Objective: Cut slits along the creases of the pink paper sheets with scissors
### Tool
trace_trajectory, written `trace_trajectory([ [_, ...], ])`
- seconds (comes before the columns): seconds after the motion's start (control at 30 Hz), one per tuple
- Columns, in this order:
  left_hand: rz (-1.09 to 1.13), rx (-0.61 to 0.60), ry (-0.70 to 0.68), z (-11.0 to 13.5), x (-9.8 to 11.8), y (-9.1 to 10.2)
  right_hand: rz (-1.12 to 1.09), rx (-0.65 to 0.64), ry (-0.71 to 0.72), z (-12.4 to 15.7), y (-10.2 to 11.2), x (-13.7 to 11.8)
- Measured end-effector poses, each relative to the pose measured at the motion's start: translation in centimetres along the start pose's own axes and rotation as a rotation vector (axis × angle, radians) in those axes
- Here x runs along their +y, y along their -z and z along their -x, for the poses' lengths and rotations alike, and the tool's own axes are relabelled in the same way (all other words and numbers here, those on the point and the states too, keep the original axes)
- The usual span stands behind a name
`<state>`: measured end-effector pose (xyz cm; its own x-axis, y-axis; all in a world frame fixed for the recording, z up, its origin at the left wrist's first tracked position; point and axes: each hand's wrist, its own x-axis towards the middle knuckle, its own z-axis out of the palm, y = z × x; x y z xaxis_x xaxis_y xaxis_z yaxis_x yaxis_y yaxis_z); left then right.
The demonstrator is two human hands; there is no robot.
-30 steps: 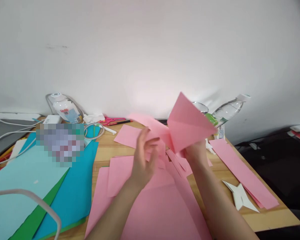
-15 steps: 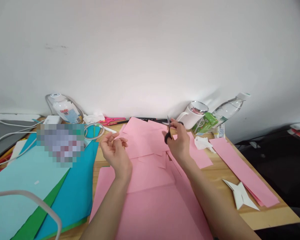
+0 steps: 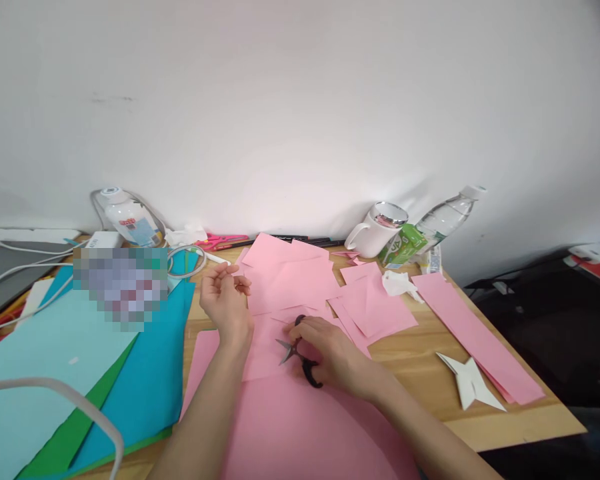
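Note:
Black-handled scissors (image 3: pixel 309 371) are in my right hand (image 3: pixel 330 347), which is closed round the handles. Their blades are apart and point left, low over a pink paper sheet (image 3: pixel 325 427). My left hand (image 3: pixel 225 297) hovers at the left edge of the pink papers, fingers loosely curled and apart, with nothing visible in it. Beyond both hands lie overlapping pink paper pieces (image 3: pixel 300 283). More cut pink pieces (image 3: pixel 380 303) rest to the right of my right hand.
Pink strips (image 3: pixel 480 340) and a folded white paper star (image 3: pixel 473 385) lie at right. A white mug (image 3: pixel 377 230), green carton (image 3: pixel 404 245) and tilted water bottle (image 3: pixel 445 217) stand by the wall. Blue sheets (image 3: pixel 145 380), a white bottle (image 3: pixel 133 219) and pink scissors (image 3: pixel 225 241) are at left.
My right hand has brought the scissors from the far pink pieces down and left, nearer to me. My left hand stays in nearly the same place. The view has turned slightly.

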<state>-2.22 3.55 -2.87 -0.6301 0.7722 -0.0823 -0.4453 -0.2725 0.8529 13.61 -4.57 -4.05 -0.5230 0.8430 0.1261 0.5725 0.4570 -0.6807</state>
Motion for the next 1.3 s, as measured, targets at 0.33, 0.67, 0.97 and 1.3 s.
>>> trace_trajectory([
  [0.33,0.020,-0.043,-0.009,-1.5,0.9,0.5,-0.170,0.154,-0.147,0.1,-1.1,-0.7],
  [0.67,-0.103,-0.032,-0.669,1.1,2.9,0.2,-0.463,0.352,-0.241,-0.5,1.2,-0.7],
  [0.97,-0.224,-0.375,-0.292,0.7,1.7,0.2,-1.009,0.993,-0.342,-2.6,7.7,1.6],
  [1.3,-0.228,-0.900,0.282,0.9,1.3,0.5,-0.984,0.976,-0.412,-4.8,2.5,5.4],
])
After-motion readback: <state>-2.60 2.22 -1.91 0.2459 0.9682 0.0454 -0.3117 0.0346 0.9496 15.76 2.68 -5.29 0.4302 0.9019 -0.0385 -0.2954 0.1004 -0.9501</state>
